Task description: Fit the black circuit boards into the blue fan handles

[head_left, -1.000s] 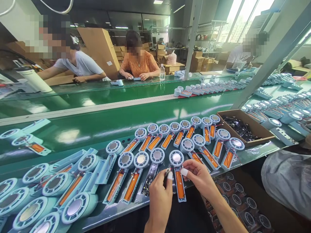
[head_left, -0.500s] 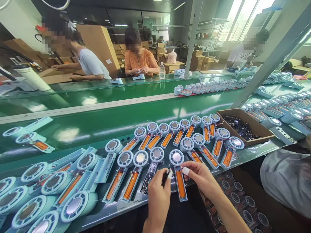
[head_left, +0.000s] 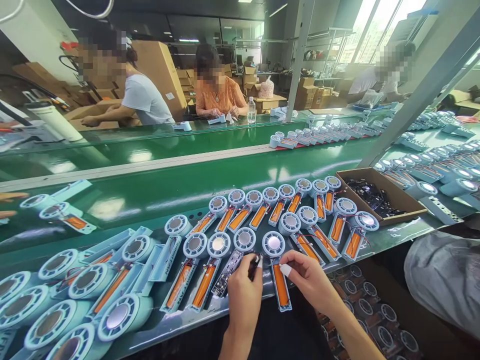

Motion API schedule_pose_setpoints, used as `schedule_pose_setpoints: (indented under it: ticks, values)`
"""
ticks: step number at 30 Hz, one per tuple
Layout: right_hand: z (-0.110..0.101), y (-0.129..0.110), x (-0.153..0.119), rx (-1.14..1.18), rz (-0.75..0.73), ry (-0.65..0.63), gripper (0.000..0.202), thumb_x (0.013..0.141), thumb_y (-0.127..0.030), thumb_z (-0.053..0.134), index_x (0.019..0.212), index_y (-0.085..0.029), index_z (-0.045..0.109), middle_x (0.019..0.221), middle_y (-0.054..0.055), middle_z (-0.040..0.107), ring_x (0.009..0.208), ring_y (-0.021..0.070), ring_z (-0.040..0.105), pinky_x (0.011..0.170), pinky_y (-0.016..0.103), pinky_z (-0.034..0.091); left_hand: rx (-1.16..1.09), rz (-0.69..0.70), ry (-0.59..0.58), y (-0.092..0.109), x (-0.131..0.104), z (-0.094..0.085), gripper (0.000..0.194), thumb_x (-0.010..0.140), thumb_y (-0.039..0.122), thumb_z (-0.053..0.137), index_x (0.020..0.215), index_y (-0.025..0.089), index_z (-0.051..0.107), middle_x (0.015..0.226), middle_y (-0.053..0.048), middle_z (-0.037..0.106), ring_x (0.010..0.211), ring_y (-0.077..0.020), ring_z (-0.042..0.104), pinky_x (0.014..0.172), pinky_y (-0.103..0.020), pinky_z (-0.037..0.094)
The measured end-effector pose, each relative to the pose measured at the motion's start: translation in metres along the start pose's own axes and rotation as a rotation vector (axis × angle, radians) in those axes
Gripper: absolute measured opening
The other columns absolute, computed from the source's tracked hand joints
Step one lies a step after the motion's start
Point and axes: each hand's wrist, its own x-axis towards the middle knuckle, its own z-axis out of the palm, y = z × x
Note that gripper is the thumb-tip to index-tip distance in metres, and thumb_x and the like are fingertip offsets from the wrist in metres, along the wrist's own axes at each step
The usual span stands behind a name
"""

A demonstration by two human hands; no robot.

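My left hand (head_left: 245, 287) is closed on a small dark part, mostly hidden by the fingers. Just left of it lies a blue fan unit with a dark circuit board (head_left: 227, 275) in its handle. My right hand (head_left: 305, 275) is pinched at the upper handle of another blue fan unit (head_left: 273, 244); what its fingertips hold is too small to make out. An orange battery (head_left: 280, 285) lies in that unit's open handle, which points toward me. White coverings show on fingers of both hands.
Many blue fan units (head_left: 140, 247) lie around on the table. A cardboard box (head_left: 403, 218) of dark circuit boards stands at the right. Beyond the green belt (head_left: 180, 175) people sit working. Grey cloth shows at the right edge, and a hand at the far left.
My hands remain near the same fan unit, my left fingers slightly shifted. Another person's hand has appeared at the left edge. The person in orange has lowered a blue unit to the bench.
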Motion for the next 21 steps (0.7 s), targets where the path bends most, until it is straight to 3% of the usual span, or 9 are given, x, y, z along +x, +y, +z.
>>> schedule_pose_setpoints:
  ticks: [3,6,9,12,15,17,21]
  values:
    - [0.002,-0.003,-0.001,-0.062,-0.024,0.034,0.016,0.096,-0.034,0.057,0.093,-0.021,0.066,0.088,0.002,0.066,0.082,0.0183,0.062,0.075,0.028,0.05,-0.08,-0.058,-0.051,0.015,-0.013,-0.015,0.025,0.096,0.044,0.052,0.089,0.022,0.063,0.063,0.003,0.062,0.053,-0.0157,0.06,0.05,-0.023,0.049]
    - [0.005,-0.006,-0.001,-0.129,-0.054,0.065,0.013,0.094,-0.029,0.056,0.092,-0.021,0.066,0.088,0.003,0.067,0.082,0.0187,0.061,0.075,0.029,0.049,-0.213,-0.078,-0.254,0.031,-0.033,-0.021,0.025,0.096,0.045,0.05,0.093,0.023,0.061,0.065,0.005,0.056,0.049,-0.0123,0.049,0.044,-0.021,0.038]
    - [0.006,-0.007,0.0,-0.186,-0.077,0.089,0.011,0.094,-0.025,0.055,0.093,-0.021,0.066,0.091,0.004,0.068,0.083,0.019,0.061,0.075,0.029,0.048,-0.192,-0.032,-0.401,0.037,-0.047,-0.017,0.025,0.096,0.038,0.044,0.086,0.024,0.062,0.07,0.001,0.064,0.059,-0.0157,0.058,0.054,-0.024,0.046]
    - [0.005,-0.009,-0.001,-0.243,-0.119,0.096,0.012,0.095,-0.024,0.054,0.093,-0.022,0.065,0.092,0.004,0.068,0.084,0.0195,0.063,0.076,0.03,0.05,-0.092,-0.035,-0.357,0.029,-0.045,-0.011,0.029,0.098,0.032,0.039,0.097,0.024,0.067,0.094,-0.006,0.076,0.09,-0.0229,0.071,0.079,-0.031,0.056]
    - [0.004,-0.012,-0.005,-0.373,-0.229,0.11,0.014,0.097,-0.02,0.05,0.096,-0.023,0.063,0.097,0.005,0.068,0.089,0.0199,0.066,0.079,0.031,0.053,0.049,0.004,-0.305,0.015,-0.034,-0.009,0.036,0.099,0.03,0.037,0.118,0.019,0.066,0.118,-0.014,0.074,0.11,-0.0269,0.07,0.091,-0.038,0.057]
    - [0.004,-0.015,-0.008,-0.485,-0.315,0.114,0.017,0.098,-0.017,0.047,0.101,-0.023,0.062,0.101,0.006,0.068,0.092,0.0198,0.066,0.08,0.031,0.054,0.111,0.043,-0.299,0.01,-0.026,-0.009,0.037,0.1,0.031,0.036,0.113,0.017,0.068,0.112,-0.016,0.075,0.106,-0.0286,0.072,0.09,-0.042,0.058]
    - [0.006,-0.022,-0.011,-0.721,-0.402,0.083,0.022,0.099,-0.013,0.044,0.105,-0.024,0.061,0.104,0.007,0.066,0.091,0.0209,0.066,0.077,0.033,0.055,0.131,0.092,-0.3,0.014,-0.017,-0.008,0.04,0.101,0.027,0.031,0.095,0.02,0.069,0.088,-0.012,0.075,0.089,-0.0267,0.074,0.08,-0.04,0.06]
